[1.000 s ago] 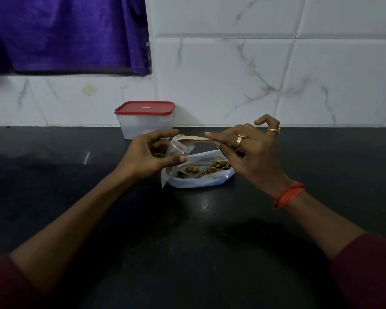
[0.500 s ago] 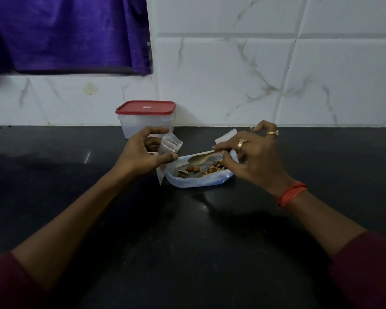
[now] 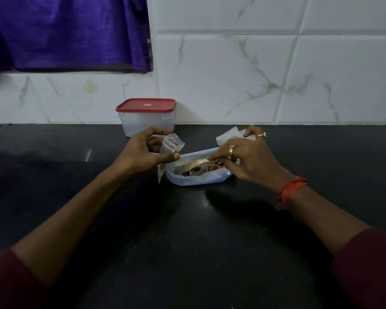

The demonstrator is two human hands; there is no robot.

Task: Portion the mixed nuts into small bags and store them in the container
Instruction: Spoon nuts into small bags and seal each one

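My left hand pinches a small bag upright, on the near side of the red-lidded container. To its right, my right hand grips a spoon dipped into the mixed nuts in their large bag on the surface. I judge this to be the scooping step. Next, I carry a level spoonful left into the small bag.
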